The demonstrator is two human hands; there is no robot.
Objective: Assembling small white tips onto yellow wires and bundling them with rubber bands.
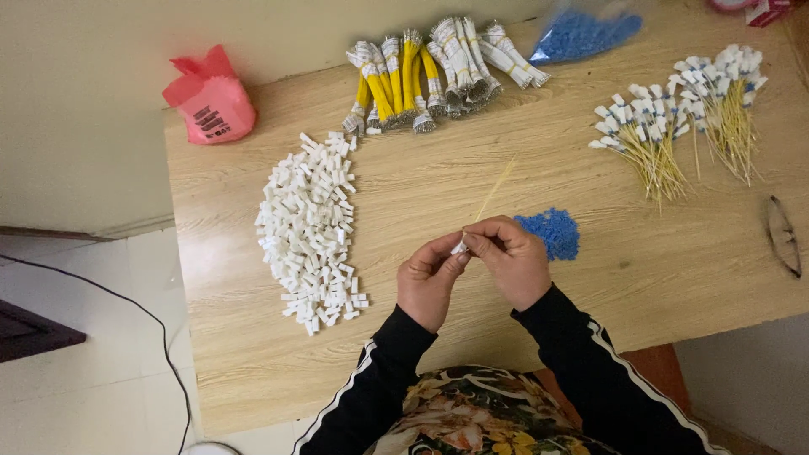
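Our left hand (431,282) and right hand (512,259) pinch fingers shut on a white plug (459,247) and yellow wire (495,190), mid-bench (404,177), blue beads (552,232) beside.

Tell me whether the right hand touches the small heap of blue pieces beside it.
Cannot tell. In the head view the right hand overlaps the near edge of the blue heap, so no gap or contact shows; it may be raised above the table.
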